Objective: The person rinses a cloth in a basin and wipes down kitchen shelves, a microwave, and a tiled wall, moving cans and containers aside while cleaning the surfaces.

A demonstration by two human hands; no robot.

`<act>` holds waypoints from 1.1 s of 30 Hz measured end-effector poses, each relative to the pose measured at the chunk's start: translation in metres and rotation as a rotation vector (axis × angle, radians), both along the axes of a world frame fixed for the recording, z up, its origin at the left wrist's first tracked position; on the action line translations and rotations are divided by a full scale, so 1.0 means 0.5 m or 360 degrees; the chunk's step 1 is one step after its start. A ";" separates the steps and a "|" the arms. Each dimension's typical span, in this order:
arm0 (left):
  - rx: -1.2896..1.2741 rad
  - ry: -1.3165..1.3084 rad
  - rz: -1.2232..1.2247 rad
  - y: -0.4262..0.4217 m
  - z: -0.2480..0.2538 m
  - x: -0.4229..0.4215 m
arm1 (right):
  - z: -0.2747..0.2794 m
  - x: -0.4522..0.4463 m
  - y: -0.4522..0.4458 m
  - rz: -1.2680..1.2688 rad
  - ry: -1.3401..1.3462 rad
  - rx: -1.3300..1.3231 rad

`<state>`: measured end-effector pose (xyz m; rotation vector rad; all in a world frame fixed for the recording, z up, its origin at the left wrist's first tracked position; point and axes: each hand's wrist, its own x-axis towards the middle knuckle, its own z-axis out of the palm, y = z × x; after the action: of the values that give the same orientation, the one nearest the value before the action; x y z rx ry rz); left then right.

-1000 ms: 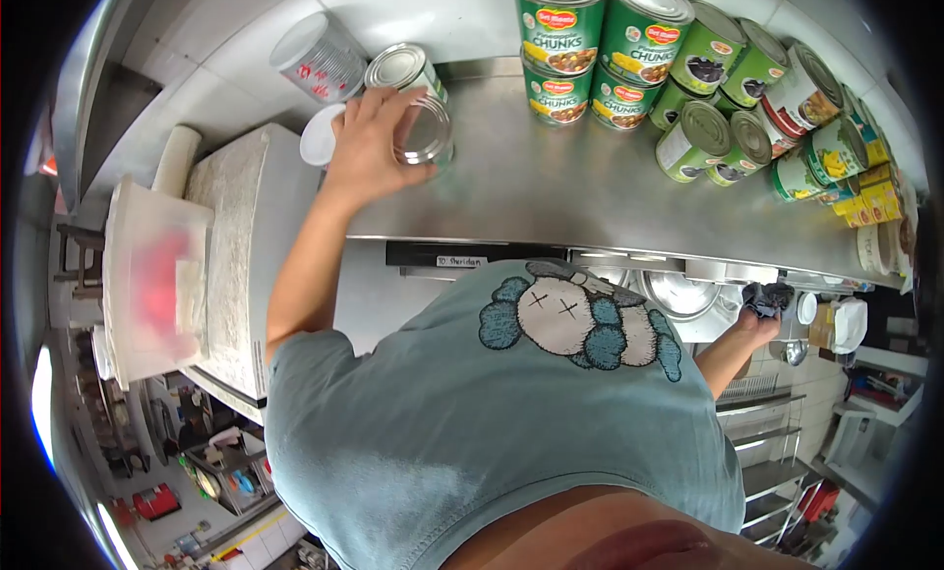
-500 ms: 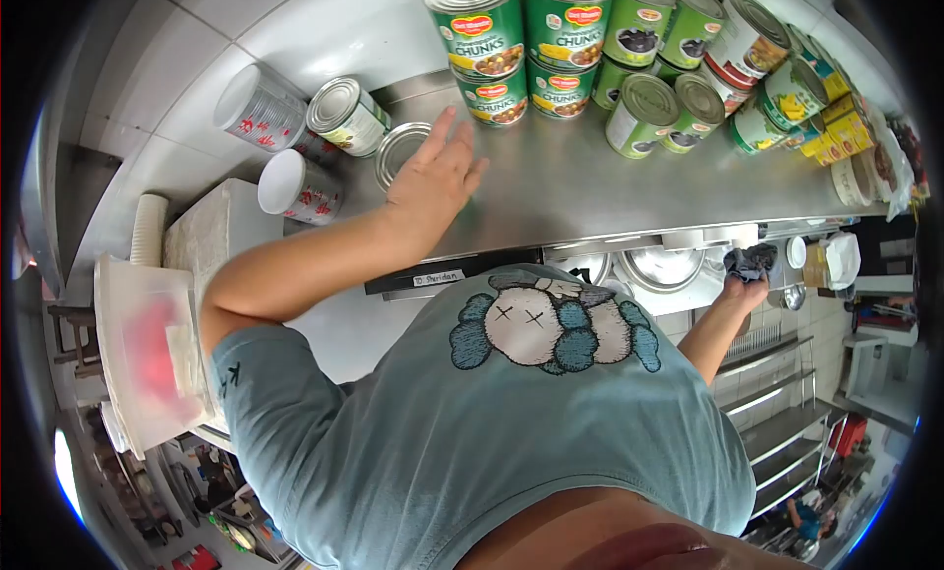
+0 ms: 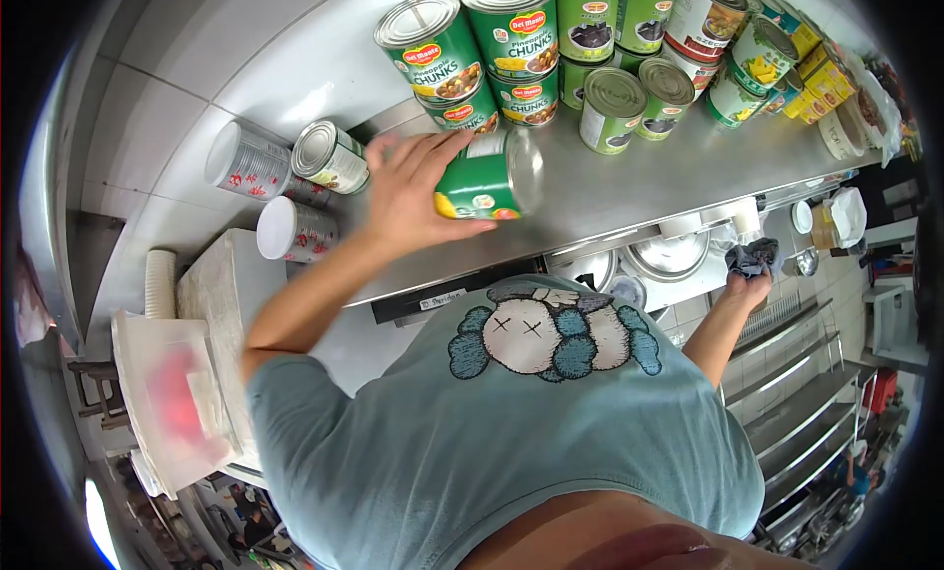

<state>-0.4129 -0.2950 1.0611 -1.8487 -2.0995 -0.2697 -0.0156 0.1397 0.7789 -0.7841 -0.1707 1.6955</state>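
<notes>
My left hand (image 3: pixel 418 191) is wrapped round a green pineapple can (image 3: pixel 477 188), which lies tilted on its side above the steel counter (image 3: pixel 580 191), its bright metal end facing right. Just behind it stand stacked green Del Monte pineapple chunks cans (image 3: pixel 433 63), two high. Over on the right, my right hand (image 3: pixel 749 290) grips a crumpled dark cloth (image 3: pixel 752 259) beyond the counter's front edge.
Left of the held can are a tilted can with a pale label (image 3: pixel 332 159) and white-lidded containers with red writing (image 3: pixel 280 231). More green cans (image 3: pixel 612 108) and yellow boxes (image 3: pixel 824 78) stand farther right. Metal lids (image 3: pixel 669 255) lie below the counter. A plastic bin (image 3: pixel 177 393) sits left.
My left hand was open over a can half a second ago; now it holds the can, tipped and shifted right. The view has moved slightly. My right hand still holds the cloth.
</notes>
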 end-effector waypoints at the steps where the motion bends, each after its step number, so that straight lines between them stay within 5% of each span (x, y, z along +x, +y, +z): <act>1: 0.0291 -0.0322 0.0122 0.018 -0.037 0.021 | 0.001 0.000 0.000 -0.0016 0.0006 -0.0011; 4: 0.0851 -0.1000 0.0276 0.096 -0.237 0.049 | 0.008 0.008 -0.003 -0.0040 0.0003 0.0004; 6: 0.1141 -0.1380 0.0333 0.135 -0.256 0.077 | 0.018 0.023 0.000 -0.0109 -0.0026 -0.0015; 9: 0.0755 -0.1251 0.0679 0.150 -0.211 0.100 | 0.023 0.047 -0.003 -0.0164 -0.0063 0.0055; 20: 0.0744 -0.1065 0.0600 0.216 -0.217 0.057 | -0.016 0.065 -0.005 -0.0282 -0.0250 -0.0024; 22: 0.0582 -0.1324 0.0792 0.179 -0.183 0.064 | -0.044 0.076 0.024 -0.0260 -0.0211 -0.0136; 24: 0.0580 -0.1005 0.0614 0.098 -0.097 0.023 | 0.010 0.043 -0.002 -0.0270 -0.0258 -0.0163; 27: -0.0006 -0.0159 0.0788 -0.029 0.026 -0.071 | -0.009 0.037 0.012 -0.0204 -0.0296 -0.0034; 29: -0.0571 0.0450 0.0908 -0.090 0.022 -0.158 | -0.019 0.030 0.030 -0.0151 -0.0271 -0.0057; 30: -0.0570 0.0438 0.0916 -0.104 0.009 -0.190 | -0.011 0.021 0.031 -0.0143 -0.0280 -0.0051; 32: -0.1353 0.1070 0.0810 -0.119 -0.019 -0.241 | 0.011 -0.011 0.020 -0.0089 -0.0190 -0.0042; 33: -0.1355 0.1065 0.0816 -0.128 -0.047 -0.266 | 0.020 -0.025 0.014 -0.0090 -0.0178 -0.0057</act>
<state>-0.5459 -0.3588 1.0376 -1.3181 -2.1807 1.3392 -0.0279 0.1469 0.7888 -0.9033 -0.1941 1.6058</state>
